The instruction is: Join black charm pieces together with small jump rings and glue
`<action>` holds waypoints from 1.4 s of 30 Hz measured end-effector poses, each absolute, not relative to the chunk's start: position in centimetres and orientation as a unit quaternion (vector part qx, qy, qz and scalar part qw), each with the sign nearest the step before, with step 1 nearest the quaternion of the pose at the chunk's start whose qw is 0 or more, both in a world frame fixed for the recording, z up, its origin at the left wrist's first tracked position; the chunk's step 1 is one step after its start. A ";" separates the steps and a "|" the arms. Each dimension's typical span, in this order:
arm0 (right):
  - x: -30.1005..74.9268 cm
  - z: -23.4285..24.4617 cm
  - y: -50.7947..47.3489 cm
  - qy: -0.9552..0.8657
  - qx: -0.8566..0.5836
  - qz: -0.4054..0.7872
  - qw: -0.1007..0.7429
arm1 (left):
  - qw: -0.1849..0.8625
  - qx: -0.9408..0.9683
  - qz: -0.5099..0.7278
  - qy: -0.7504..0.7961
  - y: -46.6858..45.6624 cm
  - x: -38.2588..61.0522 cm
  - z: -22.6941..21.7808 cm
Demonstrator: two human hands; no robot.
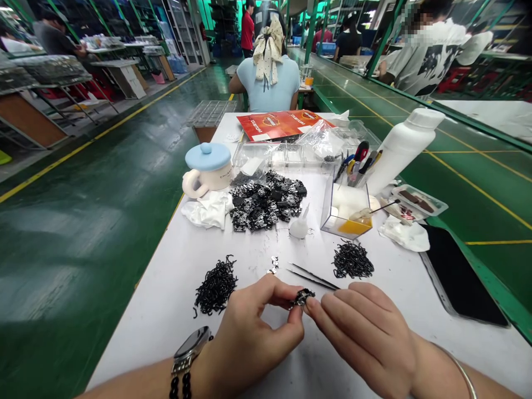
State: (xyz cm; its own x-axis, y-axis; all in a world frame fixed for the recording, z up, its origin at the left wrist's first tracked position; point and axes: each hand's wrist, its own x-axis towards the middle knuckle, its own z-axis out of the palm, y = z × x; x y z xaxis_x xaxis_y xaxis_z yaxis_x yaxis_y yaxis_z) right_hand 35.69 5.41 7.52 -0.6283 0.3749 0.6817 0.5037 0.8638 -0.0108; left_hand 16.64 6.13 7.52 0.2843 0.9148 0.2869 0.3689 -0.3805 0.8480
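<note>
My left hand (253, 338) and my right hand (361, 338) meet at the front of the white table, both pinching a small black-and-silver piece (302, 297) between their fingertips. Just beyond my right fingers lie a pair of fine black tweezers (311, 277), not held. Two loose heaps of thin black curled pieces lie on either side, one (216, 287) left of my hands and one (353, 260) farther right. A few small silver bits (273, 265) lie near the middle. Behind them is a larger heap of black-and-silver pieces (268, 202).
On the white table (174, 288) stand a blue-lidded mug (208, 166), a white cloth (205, 210), a clear box with sponge (344, 208), tools in a holder (357, 166), a white bottle (401, 152) and a phone (459, 277). A co-worker (268, 83) sits across the table.
</note>
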 end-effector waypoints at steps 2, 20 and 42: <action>35.7 7.4 5.4 -0.901 -0.252 -0.075 0.346 | 0.332 0.728 0.410 0.438 6.1 16.7 7.6; 36.2 7.4 6.5 -0.883 -0.293 0.077 0.359 | 0.257 0.774 0.463 0.348 6.1 16.5 7.7; 36.0 6.7 5.9 -0.880 -0.316 0.014 0.355 | 0.645 0.487 0.291 0.512 6.4 17.1 8.1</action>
State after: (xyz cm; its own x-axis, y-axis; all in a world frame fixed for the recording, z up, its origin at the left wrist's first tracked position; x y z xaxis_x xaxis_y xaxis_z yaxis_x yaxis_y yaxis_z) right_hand 35.97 5.91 6.70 -0.5482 0.5670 0.6147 0.5466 0.7993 -0.2498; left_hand 17.13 6.44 8.05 0.3071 0.8738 -0.3770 0.1228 0.3565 0.9262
